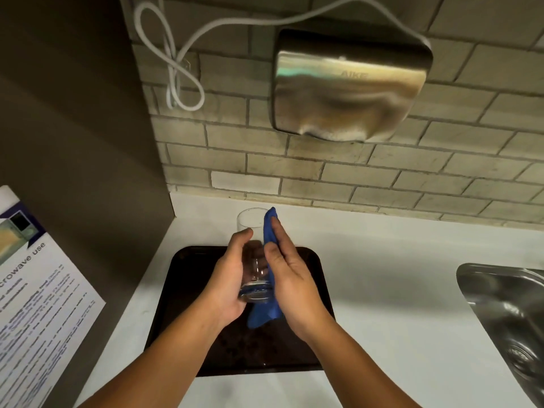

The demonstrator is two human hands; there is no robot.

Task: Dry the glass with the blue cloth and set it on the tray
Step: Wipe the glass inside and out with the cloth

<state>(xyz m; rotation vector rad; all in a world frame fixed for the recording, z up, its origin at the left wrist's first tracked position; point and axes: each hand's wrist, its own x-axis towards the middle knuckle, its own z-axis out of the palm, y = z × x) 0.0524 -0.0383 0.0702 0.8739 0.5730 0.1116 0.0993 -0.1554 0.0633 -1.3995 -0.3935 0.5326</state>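
A clear drinking glass (252, 231) is held in the air above the dark tray (182, 304), tilted with its mouth pointing away from me. My left hand (228, 282) grips the glass around its lower body and thick base. My right hand (290, 279) presses a blue cloth (269, 231) flat against the right side of the glass. The cloth runs from the rim down past the base, and its loose end (262, 313) hangs under my palm. The tray lies on the white counter, its middle hidden by my hands.
A steel sink (506, 301) is sunk into the white counter (382, 290) at the right. A metal hand dryer (350, 83) and a looped white cable (179, 69) hang on the tiled wall. A printed microwave notice (38, 295) is on the grey panel at the left.
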